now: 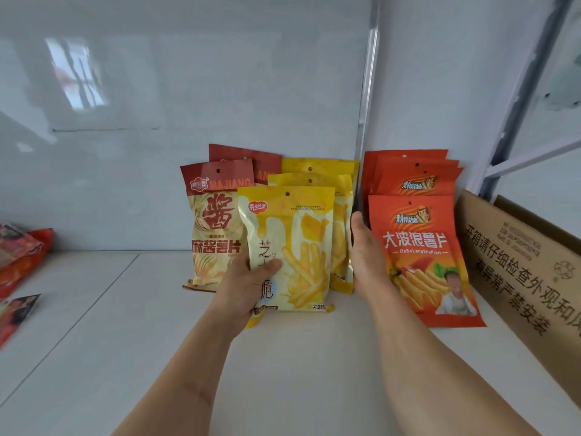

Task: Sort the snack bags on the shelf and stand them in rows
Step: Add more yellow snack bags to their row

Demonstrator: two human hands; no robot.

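Left hand (248, 284) grips upright yellow bag (289, 247), top up; right hand (366, 256) flat, open

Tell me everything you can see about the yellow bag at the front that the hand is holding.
The front yellow bag is a glossy plastic pouch, pale yellow, picturing fries and melted cheese, with a hang hole at the top. It stands upright on the white shelf, ahead of more yellow bags. The left hand grips its lower left edge, thumb across the front.
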